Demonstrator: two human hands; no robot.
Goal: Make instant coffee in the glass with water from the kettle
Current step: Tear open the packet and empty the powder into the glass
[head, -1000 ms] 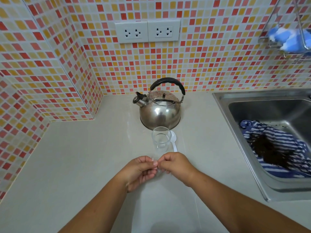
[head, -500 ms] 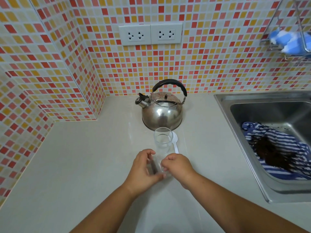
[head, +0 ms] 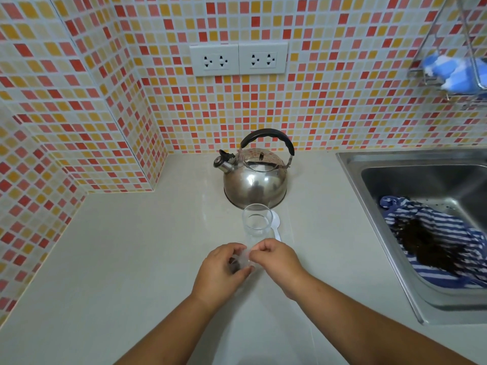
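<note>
An empty clear glass [head: 257,222] stands upright on the counter, just in front of a steel kettle [head: 255,180] with a black handle. A white plastic spoon [head: 276,225] lies beside the glass on its right. My left hand [head: 222,272] and my right hand [head: 276,262] meet just in front of the glass. Between their fingertips they pinch a small clear plastic packet [head: 243,260] with something dark inside. Most of the packet is hidden by my fingers.
A steel sink [head: 382,164] sits at the right, with a blue striped cloth [head: 432,233] bearing a dark stain in it. Tiled walls close the back and left. A double wall socket [head: 238,59] is above the kettle. A wire rack [head: 456,75] holds a blue sponge.
Both hands have shifted slightly toward the glass. The left hand's fingers have uncurled and now cup the packet, while the right still pinches its edge.
</note>
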